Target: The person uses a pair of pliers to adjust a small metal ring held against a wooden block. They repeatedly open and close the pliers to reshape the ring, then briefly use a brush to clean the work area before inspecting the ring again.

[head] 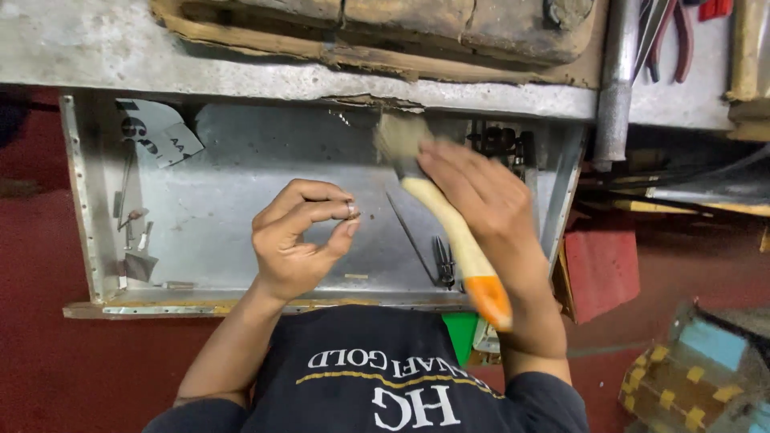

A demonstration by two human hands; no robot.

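Item: left hand (293,240). My fingers (321,210) were curled into a ring, thumb and forefinger tips pinched shut on a small metal piece (352,212), too small to tell its kind. I held it raised over the open metal drawer (241,184), apart from the drawer floor.

Item: right hand (481,200). My fingers were closed round the pale wooden handle of a paintbrush (449,232), orange at its butt end, bristles pointing away from me toward the back of the drawer. The bristles were blurred, and stood just beside the pinched piece, to its right and a little beyond; whether they touched anything I could not tell.

Item: drawer contents. A few small screws or bits (135,232) lay at the left wall, a slip of paper (152,132) in the far left corner, a dark pair of pliers (443,261) near the front.

Item: surroundings. A grey table (241,80) edge ran above the drawer; red-handled pliers (678,36) lay on it at far right.

Step in hand, as I judged it: brushing a small part clean over the drawer. The next move called for a steady pinch, bringing bristles and piece together with light strokes, so the piece did not flick from my fingertips.
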